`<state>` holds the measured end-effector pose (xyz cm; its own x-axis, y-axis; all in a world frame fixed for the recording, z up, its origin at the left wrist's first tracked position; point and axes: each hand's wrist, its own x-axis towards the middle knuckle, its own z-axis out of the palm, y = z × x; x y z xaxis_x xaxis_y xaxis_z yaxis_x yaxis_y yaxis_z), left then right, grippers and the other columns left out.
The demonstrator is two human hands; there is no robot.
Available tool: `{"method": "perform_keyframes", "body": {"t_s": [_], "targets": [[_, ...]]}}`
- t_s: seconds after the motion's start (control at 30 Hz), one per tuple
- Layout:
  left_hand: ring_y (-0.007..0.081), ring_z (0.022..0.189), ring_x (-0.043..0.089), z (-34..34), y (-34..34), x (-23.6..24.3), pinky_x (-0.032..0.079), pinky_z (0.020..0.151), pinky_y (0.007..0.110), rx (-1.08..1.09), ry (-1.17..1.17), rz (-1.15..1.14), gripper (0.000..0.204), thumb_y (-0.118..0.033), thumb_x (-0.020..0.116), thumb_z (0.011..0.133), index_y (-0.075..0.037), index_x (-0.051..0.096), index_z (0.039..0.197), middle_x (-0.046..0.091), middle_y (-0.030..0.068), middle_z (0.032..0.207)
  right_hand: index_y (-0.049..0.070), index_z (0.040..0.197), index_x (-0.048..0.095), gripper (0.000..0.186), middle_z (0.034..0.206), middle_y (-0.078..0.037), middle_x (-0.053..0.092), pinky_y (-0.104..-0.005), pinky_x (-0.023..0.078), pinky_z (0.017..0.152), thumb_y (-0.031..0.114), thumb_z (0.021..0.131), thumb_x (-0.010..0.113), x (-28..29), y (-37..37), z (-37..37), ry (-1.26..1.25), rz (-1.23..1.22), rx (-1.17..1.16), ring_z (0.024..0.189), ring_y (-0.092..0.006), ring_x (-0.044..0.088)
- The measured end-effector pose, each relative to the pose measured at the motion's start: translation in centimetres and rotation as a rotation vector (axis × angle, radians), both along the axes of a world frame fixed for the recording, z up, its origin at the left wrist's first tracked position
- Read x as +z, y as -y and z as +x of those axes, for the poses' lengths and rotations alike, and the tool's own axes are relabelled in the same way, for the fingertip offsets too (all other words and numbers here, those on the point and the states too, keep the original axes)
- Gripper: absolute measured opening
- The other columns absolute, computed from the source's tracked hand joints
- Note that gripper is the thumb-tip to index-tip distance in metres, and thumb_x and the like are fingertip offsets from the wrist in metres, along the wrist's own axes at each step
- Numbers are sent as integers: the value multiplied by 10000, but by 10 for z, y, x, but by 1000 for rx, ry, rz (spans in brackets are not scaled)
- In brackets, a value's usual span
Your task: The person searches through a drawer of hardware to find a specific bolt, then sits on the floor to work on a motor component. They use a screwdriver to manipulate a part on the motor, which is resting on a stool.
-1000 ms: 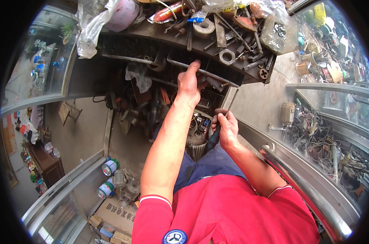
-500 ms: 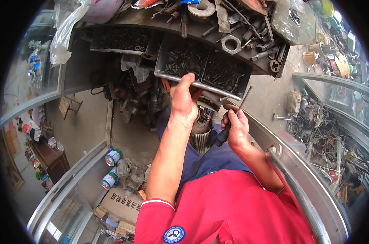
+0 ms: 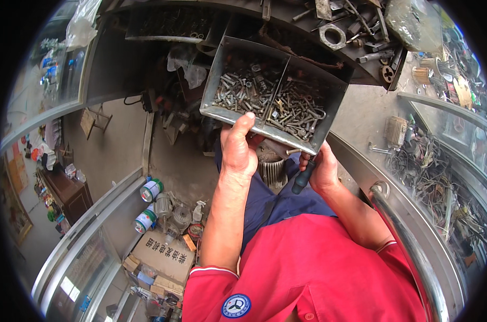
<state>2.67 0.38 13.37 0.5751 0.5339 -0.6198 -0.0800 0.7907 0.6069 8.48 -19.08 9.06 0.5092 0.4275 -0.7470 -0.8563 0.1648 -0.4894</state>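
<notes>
A grey metal drawer [image 3: 238,116], split by a divider into two compartments, juts out from under the workbench and is tilted toward me. Loose bolts [image 3: 243,92] fill its left compartment, and bolts and screws [image 3: 297,115] lie in the right one. My left hand [image 3: 238,152] is closed on the drawer's front wall, thumb over the rim and fingers hidden beneath. At the front right corner, my right hand [image 3: 326,170] is closed around a screwdriver [image 3: 302,181] with a dark handle; its shaft is hidden. That hand seems to touch the drawer's underside. A bolt-like knob [image 3: 293,152] sticks out of the front.
The cluttered workbench [image 3: 286,32] holds a large nut [image 3: 332,36] and metal pieces. Another drawer [image 3: 165,38] sits at its left. A metal handrail [image 3: 409,252] runs along my right. Paint cans [image 3: 151,190] and a cardboard box [image 3: 160,252] are at lower left.
The drawer has come out further toward me, showing more of its contents. My right hand, with the screwdriver, has moved from beside the drawer to under its front right corner.
</notes>
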Motion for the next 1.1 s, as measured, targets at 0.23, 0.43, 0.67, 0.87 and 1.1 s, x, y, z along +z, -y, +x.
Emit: {"method": "perform_keyframes", "body": {"t_s": [0.23,0.43,0.67,0.87,1.1], "targets": [[194,976,599,1,3,2,486,886,397,-2,52,-8,293,-204,652,897,-53,568,1134,613,51,1023,111,986,581,491,690,-78,622,-336,449,521,578,964,430,0,-14,13,-238,180,28,530,-215,561],[185,893,620,-1,0,-4,552,803,383,7,63,-4,354,-217,656,902,-42,520,1178,574,49,1004,120,1005,590,549,693,-83,625,-336,452,505,637,941,418,2,-23,10,-257,149,-8,542,-219,571],[205,963,601,-6,0,-12,535,840,413,50,77,-55,515,-499,611,924,-76,516,1203,582,66,1043,14,1107,636,713,915,-82,689,-241,412,491,657,856,454,2,-38,22,-132,98,20,620,-124,566],[222,1005,596,-14,-1,-13,525,862,448,60,110,-53,747,-730,474,883,-85,495,1260,583,79,1109,7,1106,638,695,898,-91,691,-241,411,460,638,854,488,21,-53,21,-210,79,-84,581,-137,562],[235,1077,598,-22,-7,-26,514,903,454,17,150,-96,800,-758,452,871,-87,475,1306,584,89,1185,17,1055,648,592,869,-114,698,-247,423,421,559,890,473,7,-44,23,-276,173,-84,498,-157,546]]}}
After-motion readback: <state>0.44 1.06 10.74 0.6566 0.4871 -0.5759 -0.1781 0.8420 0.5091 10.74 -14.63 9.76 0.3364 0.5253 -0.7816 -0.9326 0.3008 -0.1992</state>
